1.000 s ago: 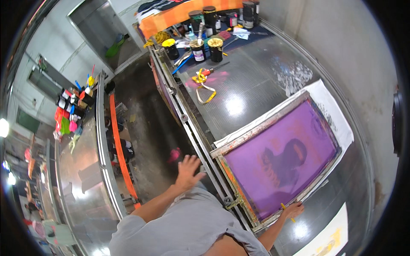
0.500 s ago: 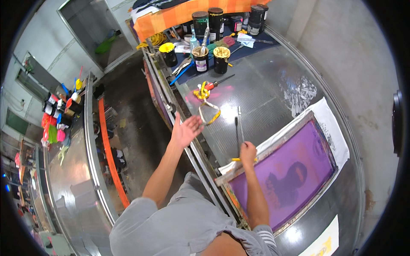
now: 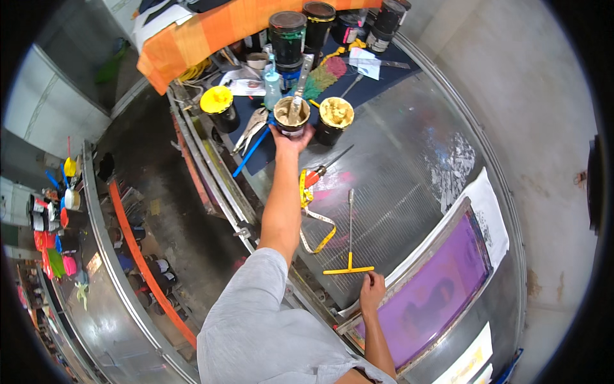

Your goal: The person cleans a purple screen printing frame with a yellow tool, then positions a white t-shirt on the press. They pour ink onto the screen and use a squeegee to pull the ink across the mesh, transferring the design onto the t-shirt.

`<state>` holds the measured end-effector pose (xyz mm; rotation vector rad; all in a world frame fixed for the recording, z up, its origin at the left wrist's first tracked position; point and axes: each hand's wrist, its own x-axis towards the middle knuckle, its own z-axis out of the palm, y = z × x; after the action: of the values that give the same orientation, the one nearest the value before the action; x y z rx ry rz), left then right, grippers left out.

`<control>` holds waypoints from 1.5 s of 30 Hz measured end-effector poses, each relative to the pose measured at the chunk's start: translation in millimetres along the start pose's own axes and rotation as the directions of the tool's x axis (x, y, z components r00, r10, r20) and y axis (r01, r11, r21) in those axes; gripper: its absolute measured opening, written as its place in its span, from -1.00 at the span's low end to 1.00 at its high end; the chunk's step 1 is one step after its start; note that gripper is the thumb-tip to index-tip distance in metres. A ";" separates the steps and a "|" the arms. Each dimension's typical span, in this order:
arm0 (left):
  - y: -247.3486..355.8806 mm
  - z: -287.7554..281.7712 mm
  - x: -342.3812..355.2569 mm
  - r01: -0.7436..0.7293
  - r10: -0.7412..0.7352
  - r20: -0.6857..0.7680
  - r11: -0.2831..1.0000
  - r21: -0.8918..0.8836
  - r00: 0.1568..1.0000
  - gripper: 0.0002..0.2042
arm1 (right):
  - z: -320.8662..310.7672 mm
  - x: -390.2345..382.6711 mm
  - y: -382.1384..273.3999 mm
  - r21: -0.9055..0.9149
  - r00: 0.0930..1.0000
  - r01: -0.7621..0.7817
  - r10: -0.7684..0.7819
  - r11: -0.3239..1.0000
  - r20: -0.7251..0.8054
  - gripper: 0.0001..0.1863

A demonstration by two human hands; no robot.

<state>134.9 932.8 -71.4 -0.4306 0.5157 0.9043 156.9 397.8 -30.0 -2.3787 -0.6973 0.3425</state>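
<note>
At the lower right, nearest the body, a framed purple screen on a white sheet, over the metal bench. Just beyond, the right hand, fingers loosely bent next to the yellow bar of a T-shaped tool; cannot tell whether touching it. Farther up, a yellow tape measure beside a red-handled screwdriver. Past these, the left hand, thumb and fingers wrapped around the near side of an open black pot; cannot tell whether lifted or resting. Best, probably, to grip low and evenly, keep the rim level, and allow for the tall spatula leaning out, likely to swing or smear if tilted. Inside, cream paste smeared up the walls, depth hard to judge. Just to the right, a second pot, heaped with pale yellow paste; to the left, a third pot, bright yellow at the top. Behind, a pale blue bottle, then a lidded tub with green smears outside, contents hidden.
</note>
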 end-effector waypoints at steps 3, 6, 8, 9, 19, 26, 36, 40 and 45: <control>5.8 -0.5 15.6 -0.082 0.074 0.099 0.993 0.082 0.992 -0.33 | -26.5 -17.4 7.9 0.039 0.992 -0.125 0.125 0.991 -0.006 -0.79; -2.9 -9.5 -10.1 0.034 -0.064 0.225 0.991 0.132 0.972 -0.56 | -36.0 -41.5 22.9 0.122 0.966 -0.231 0.242 0.965 -0.087 -0.79; 1.8 -25.0 -52.7 -0.076 0.017 0.227 0.965 0.251 0.974 -0.65 | -53.3 -49.0 17.5 0.272 0.949 -0.169 0.231 0.947 -0.216 -0.79; 11.2 -32.2 -74.4 -0.534 0.153 0.522 0.419 0.735 0.839 -0.63 | -61.5 -48.7 2.2 0.449 0.927 -0.215 0.326 0.867 -0.187 -0.79; -125.5 -158.0 -330.0 0.017 -0.197 0.088 0.477 0.879 0.977 -0.62 | -157.9 -102.4 4.3 0.880 0.904 -0.416 0.206 0.228 0.374 -0.41; -248.2 -258.0 -437.8 0.180 -0.339 -0.065 0.319 0.930 0.939 -0.49 | -202.5 -218.4 90.9 0.341 0.899 -0.287 0.128 0.895 0.420 -0.48; -333.5 -281.6 -502.0 0.090 -0.361 0.011 0.261 0.961 0.932 -0.44 | -310.2 -260.3 139.3 -0.406 0.948 0.283 -0.317 0.869 -0.016 -0.83; -352.9 -264.3 -532.1 0.053 -0.360 0.052 0.277 0.959 0.931 -0.47 | -250.1 -257.2 189.2 -0.025 0.934 0.357 -0.356 0.934 0.020 -0.86; -340.2 -238.5 -533.9 -0.166 -0.209 0.260 0.382 0.909 0.943 -0.49 | -247.3 -256.0 197.6 0.655 0.926 -0.219 -0.058 0.723 0.374 -0.74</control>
<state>84.6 279.9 98.7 0.7852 0.6151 0.4985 122.7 0.5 52.0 -1.6280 -0.4977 0.9388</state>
